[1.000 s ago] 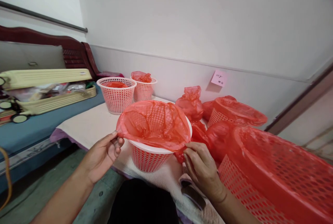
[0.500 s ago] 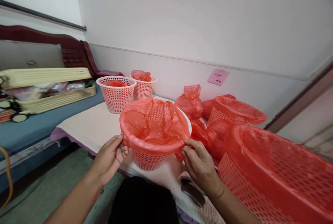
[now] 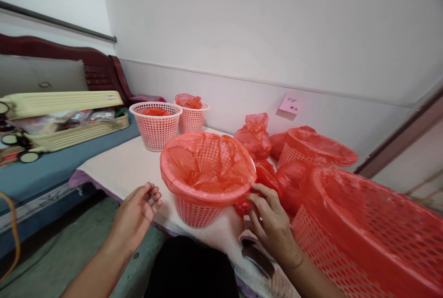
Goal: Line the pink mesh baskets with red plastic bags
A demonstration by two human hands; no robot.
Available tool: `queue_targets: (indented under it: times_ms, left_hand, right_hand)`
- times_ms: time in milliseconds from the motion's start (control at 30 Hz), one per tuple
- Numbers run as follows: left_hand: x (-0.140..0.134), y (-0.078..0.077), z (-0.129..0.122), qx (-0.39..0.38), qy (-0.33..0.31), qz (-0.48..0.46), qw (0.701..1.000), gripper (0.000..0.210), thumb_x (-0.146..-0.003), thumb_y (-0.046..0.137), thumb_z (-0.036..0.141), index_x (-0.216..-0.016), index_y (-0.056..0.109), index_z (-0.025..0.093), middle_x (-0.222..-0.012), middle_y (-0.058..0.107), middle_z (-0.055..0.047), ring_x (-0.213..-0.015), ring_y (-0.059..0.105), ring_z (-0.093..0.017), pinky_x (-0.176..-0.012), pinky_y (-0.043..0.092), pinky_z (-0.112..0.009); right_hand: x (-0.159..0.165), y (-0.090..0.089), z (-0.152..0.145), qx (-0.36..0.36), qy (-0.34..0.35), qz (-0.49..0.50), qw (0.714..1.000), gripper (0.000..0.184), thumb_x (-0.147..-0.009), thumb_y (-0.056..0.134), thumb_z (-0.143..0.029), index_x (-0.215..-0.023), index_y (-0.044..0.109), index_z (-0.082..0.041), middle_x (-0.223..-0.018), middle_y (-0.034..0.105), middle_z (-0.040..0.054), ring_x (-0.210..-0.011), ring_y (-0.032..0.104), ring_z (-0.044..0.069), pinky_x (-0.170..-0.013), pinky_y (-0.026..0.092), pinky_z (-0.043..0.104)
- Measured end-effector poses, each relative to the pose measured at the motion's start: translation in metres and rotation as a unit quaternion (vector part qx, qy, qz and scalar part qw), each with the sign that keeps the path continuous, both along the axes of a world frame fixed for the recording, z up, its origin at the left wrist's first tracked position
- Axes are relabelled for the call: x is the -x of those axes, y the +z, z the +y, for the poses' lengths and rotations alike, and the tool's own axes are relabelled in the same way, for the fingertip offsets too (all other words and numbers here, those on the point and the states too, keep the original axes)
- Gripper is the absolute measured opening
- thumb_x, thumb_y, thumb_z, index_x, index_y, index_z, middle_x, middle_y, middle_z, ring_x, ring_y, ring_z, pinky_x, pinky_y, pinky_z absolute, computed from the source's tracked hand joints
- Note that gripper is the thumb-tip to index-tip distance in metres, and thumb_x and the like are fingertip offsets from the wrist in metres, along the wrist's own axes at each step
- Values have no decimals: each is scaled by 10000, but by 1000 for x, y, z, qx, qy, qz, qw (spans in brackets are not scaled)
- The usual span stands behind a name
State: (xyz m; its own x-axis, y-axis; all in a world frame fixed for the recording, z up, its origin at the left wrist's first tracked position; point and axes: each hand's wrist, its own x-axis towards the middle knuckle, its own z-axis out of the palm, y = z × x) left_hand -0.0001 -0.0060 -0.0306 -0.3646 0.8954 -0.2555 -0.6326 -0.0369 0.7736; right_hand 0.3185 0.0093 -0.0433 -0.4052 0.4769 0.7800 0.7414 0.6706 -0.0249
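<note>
In front of me stands a pale perforated plastic basket (image 3: 197, 214), lined with a thin red plastic bag (image 3: 211, 169) folded over most of its rim. White rim shows at the right side. My left hand (image 3: 137, 212) is just left of the basket, apart from it, empty, with loosely curled fingers. At the right front of the rim my right hand (image 3: 272, 219) pinches the bag's edge between thumb and fingertips. Beyond my right forearm is a larger basket (image 3: 332, 242) covered with red bag film.
Two white baskets (image 3: 157, 129) holding red bags stand behind on the cloth-covered surface (image 3: 114, 164). Tied red bags (image 3: 256, 139) and another lined basket (image 3: 290, 152) sit by the wall. A pink note (image 3: 290, 103) is on the wall. An open yellow suitcase (image 3: 76, 134) lies left.
My left hand has let go of the rim and moved left and slightly down. My right hand stays at the right front rim. The basket has hardly moved.
</note>
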Motion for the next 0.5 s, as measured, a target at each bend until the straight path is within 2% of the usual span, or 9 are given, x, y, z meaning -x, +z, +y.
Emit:
queue_targets:
  times_ms: [100, 200, 300, 400, 500]
  left_hand:
    - [-2, 13, -13, -43, -21, 61, 997, 125, -856, 624, 179, -733, 618, 159, -689, 592, 16, -599, 558, -86, -531, 509, -181]
    - [-15, 23, -21, -58, -114, 136, 982, 223, -792, 735, 352, -740, 632, 160, -698, 608, 3, -601, 542, -100, -521, 497, -202]
    - [-30, 27, -22, -39, -193, 155, 968, 361, -737, 773, 492, -768, 635, 160, -709, 629, -6, -586, 541, -96, -516, 486, -204]
    - [-42, 28, -16, -22, -202, 164, 965, 434, -708, 775, 560, -751, 624, 155, -680, 625, -2, -546, 515, -83, -468, 448, -192]
    - [-46, 30, -8, -7, -180, 163, 970, 501, -604, 833, 584, -723, 622, 145, -646, 622, 4, -502, 489, -73, -422, 416, -185]
  right_hand:
    - [2, 3, 1, 19, 6, 55, 998, 191, -931, 497, -96, -1073, 582, -191, -1201, 562, 131, -1102, 597, 236, -926, 546, 415]
    - [5, 9, 5, 39, 1, 122, 992, 186, -930, 494, -98, -1024, 606, -212, -1128, 582, 98, -1084, 595, 215, -950, 525, 413]
    - [6, 12, 11, 66, -5, 178, 982, 165, -917, 503, -116, -969, 628, -211, -1079, 605, 88, -1043, 608, 203, -900, 533, 375]
    - [5, 12, 15, 130, -1, 229, 965, 139, -894, 516, -152, -919, 642, -207, -985, 641, 73, -942, 629, 198, -785, 542, 328]
    - [2, 7, 17, 199, -8, 277, 940, 140, -871, 533, -200, -926, 662, -207, -919, 664, 58, -861, 638, 196, -728, 526, 318]
